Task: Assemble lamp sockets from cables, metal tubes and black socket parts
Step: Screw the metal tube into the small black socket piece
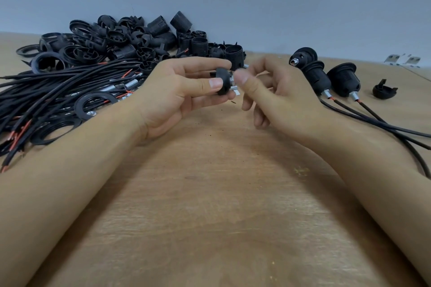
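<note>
- Your left hand (pixel 184 91): thumb and fingers pinch a black socket cap (pixel 222 82) above the wooden table (pixel 210 193), mid-frame.
- Your right hand (pixel 268 91): fingers curled, thumb and forefinger at a small metal tube (pixel 232 80) on the cap's face; the grip itself is blurred.
- Left, beside your forearm: cables (pixel 58 91), black with red ends, with black rings (pixel 95 102) among them.
- Right: three assembled sockets (pixel 326 77) with trailing leads; one loose cap (pixel 384 91).
- Far left, by the wall: heaped black socket parts (pixel 140 37).
</note>
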A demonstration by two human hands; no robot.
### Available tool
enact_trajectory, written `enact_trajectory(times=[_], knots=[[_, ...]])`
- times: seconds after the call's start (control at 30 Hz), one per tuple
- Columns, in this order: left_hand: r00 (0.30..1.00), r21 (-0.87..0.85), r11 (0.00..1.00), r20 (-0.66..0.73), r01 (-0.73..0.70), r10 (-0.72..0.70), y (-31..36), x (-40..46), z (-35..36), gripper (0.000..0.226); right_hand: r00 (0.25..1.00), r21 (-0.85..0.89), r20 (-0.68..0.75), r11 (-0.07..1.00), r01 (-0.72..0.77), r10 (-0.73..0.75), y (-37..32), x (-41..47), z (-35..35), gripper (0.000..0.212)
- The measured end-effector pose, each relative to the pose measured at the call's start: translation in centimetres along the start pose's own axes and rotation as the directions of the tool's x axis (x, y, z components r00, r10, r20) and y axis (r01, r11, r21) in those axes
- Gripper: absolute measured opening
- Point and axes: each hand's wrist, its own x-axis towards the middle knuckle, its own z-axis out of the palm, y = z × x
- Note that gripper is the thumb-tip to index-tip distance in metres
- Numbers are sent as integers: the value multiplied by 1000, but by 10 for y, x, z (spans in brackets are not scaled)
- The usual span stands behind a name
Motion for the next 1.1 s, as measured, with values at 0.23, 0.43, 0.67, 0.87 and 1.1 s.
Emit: enact_trajectory(times=[0.23,0.43,0.67,0.87,1.1], knots=[[1000,9,1000,7,-1,1,0,-1,2,48,999,-3,-26,1000,-19,19,0,0,0,46],[999,22,1000,33,7,-7,-1,-1,2,47,997,39,-15,997,-69,70,-3,-3,2,63],[1000,1,1000,20,3,-3,0,-1,3,46,999,28,39,999,-35,34,-3,-3,2,45],[1000,0,1000,12,-3,3,1,-1,3,47,1000,31,10,999,6,-7,-4,-3,0,35],[999,10,1000,33,-8,7,0,0,2,47,1000,53,-14,998,-21,22,-6,-3,1,36]])
